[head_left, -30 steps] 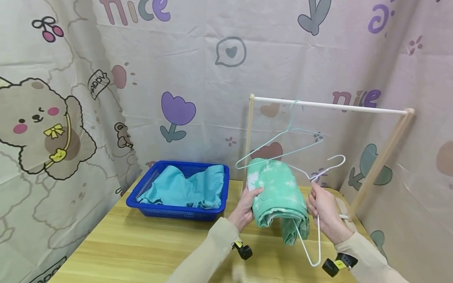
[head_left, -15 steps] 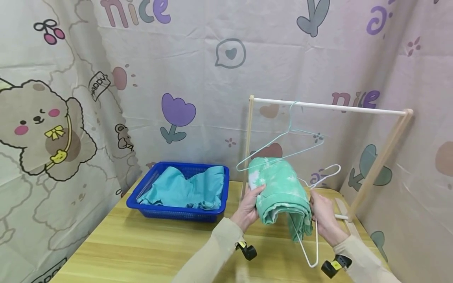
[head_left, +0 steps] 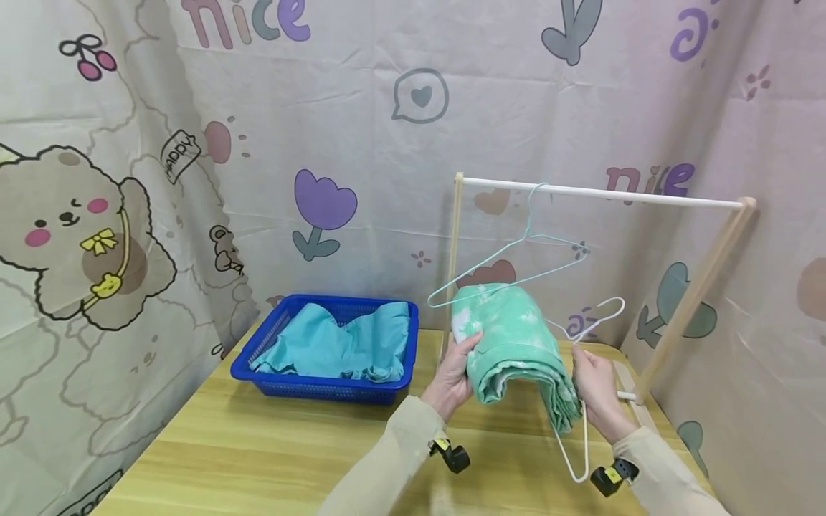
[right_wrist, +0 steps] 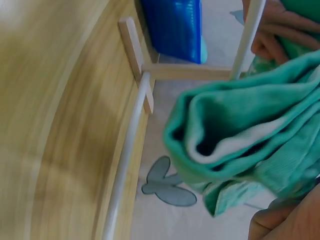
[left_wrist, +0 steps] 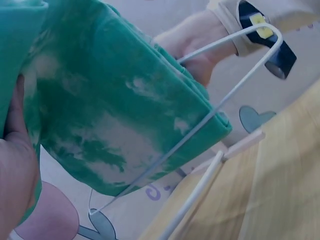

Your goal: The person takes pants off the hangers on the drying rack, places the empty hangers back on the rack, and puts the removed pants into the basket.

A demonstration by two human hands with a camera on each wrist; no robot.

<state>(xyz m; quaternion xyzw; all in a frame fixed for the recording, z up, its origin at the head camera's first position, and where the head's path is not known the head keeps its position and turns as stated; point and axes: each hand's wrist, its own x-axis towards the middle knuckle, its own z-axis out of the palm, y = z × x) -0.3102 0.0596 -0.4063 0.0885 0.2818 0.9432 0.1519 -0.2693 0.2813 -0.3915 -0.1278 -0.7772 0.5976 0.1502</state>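
A folded green-and-white tie-dye garment bends downward between my hands, above the table. At its left side my left hand grips it, thumb on top. My right hand holds the white hanger along its side, close to the garment's right edge; most of those fingers are hidden. The hanger's hook points up and right, and its lower end sticks out below the cloth. Seen from the left wrist, the hanger's bar crosses the garment's underside. In the right wrist view the garment's rolled layers face the camera.
Behind my hands stands a wooden rack with a white rail, where a mint-coloured hanger hangs just above the garment. A blue basket with blue-turquoise clothing sits at the table's left back. Printed curtain surrounds the table.
The garment's right flap has swung right and up, toward my right hand. The white hanger has dropped slightly, and my right hand sits lower on it. My left hand keeps its grip.
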